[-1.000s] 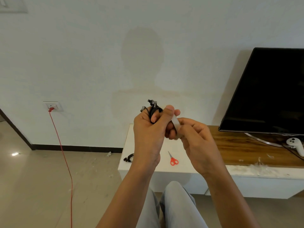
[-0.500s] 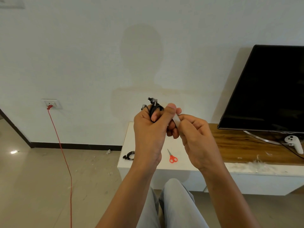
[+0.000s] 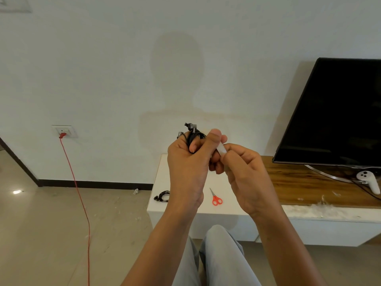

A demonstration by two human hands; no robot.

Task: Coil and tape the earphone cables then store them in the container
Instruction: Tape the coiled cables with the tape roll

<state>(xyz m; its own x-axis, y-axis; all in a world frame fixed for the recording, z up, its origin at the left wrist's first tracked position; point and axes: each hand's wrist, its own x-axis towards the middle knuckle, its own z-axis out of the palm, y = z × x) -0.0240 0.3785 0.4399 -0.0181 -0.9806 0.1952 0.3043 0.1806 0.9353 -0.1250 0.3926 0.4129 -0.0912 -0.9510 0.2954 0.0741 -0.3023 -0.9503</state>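
My left hand (image 3: 186,162) grips a coiled black earphone cable (image 3: 193,135) in front of me, its metal earbuds sticking out above my fingers. My right hand (image 3: 245,174) pinches a strip of clear tape (image 3: 222,149) that runs from the coil to my fingertips. A second coiled black earphone (image 3: 162,196) lies on the white cabinet top (image 3: 165,172), partly behind my left wrist. Red-handled scissors (image 3: 216,198) lie on the same top between my wrists. No container is in view.
A black television (image 3: 338,112) stands on the wooden part of the cabinet (image 3: 299,184) at right, with a white controller (image 3: 370,180) beside its stand. A red cable (image 3: 76,182) runs from a wall socket (image 3: 64,131) down across the floor. My knee (image 3: 218,250) shows below.
Both hands stay together at the coil. The right hand has drawn the tape strip slightly to the right. The view has shifted a little.
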